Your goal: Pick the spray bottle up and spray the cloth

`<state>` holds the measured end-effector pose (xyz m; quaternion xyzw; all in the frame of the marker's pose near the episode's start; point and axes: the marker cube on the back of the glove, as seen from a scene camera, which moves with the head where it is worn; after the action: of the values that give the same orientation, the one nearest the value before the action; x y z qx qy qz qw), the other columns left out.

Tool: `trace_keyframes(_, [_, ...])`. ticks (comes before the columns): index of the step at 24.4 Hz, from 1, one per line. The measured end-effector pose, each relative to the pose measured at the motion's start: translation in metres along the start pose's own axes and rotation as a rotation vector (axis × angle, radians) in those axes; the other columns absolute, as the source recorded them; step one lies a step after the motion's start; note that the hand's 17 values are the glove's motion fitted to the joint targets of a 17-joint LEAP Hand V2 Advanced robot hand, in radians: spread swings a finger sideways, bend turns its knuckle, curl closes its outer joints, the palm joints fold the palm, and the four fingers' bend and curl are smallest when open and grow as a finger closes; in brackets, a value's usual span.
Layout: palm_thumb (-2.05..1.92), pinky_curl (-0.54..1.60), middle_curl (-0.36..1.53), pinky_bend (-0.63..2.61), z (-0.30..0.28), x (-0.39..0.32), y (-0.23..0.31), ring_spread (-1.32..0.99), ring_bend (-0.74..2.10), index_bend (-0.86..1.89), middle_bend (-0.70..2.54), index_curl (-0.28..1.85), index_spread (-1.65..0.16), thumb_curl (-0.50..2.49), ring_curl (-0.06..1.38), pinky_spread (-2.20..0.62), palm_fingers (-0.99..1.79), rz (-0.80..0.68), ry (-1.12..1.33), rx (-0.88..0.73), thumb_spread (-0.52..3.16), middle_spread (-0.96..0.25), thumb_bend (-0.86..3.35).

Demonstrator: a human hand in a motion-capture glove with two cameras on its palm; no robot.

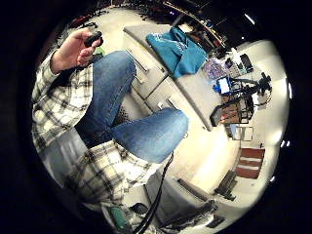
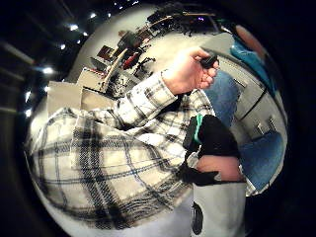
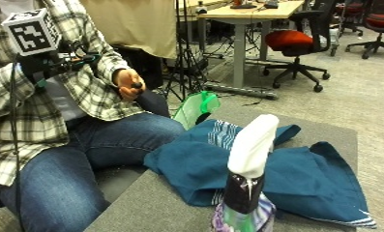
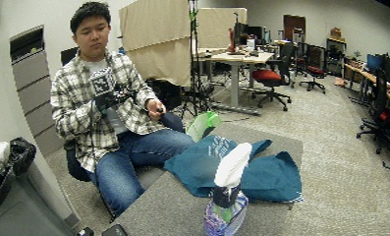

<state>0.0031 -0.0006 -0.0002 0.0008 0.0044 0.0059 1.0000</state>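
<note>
The gloved right hand (image 4: pixel 106 101) is up at the chest, well away from the work, its fingers impossible to make out; the bare hand (image 3: pixel 128 83) pinches a small black clicker (image 3: pixel 137 85). The spray bottle (image 3: pixel 245 181) stands upright, glossy plastic, just beside the soft, rumpled teal cloth (image 3: pixel 294 174) on the grey table (image 3: pixel 159 208), untouched and ready to grab.

Room: evenly bright in both outside views.
Source: ceiling lights (image 2: pixel 49 70), small bright spots in the palm views.
Shadows: soft and faint, under the cloth (image 3: pixel 294 174) on the table (image 3: pixel 159 203).
Glare: mild, on the spray bottle (image 3: pixel 251 150) head.
</note>
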Motion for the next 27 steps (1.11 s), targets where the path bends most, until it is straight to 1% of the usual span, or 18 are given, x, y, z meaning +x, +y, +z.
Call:
trace_keyframes(5, [0.5,0.06,0.09,0.25,0.001,0.002,-0.001,0.05,0.21,0.32,0.2,0.15,-0.25,0.16,0.07,0.08,0.25,-0.015,-0.006,0.004,0.65,-0.07,0.33])
trace_keyframes(11, [0.53,0.08,0.14,0.25,0.003,0.002,-0.002,0.06,0.2,0.3,0.19,0.2,-0.3,0.22,0.1,0.11,0.24,-0.01,-0.006,-0.001,0.88,-0.08,0.32])
trace_keyframes(18, [0.54,0.1,0.17,0.24,0.004,0.011,-0.006,0.07,0.2,0.28,0.18,0.24,-0.33,0.27,0.13,0.12,0.23,0.019,-0.005,0.0,1.04,-0.09,0.29])
trace_keyframes(27, [0.56,0.12,0.21,0.24,0.006,0.037,-0.016,0.07,0.2,0.26,0.17,0.28,-0.34,0.33,0.16,0.13,0.21,0.087,-0.006,-0.016,1.13,-0.09,0.24])
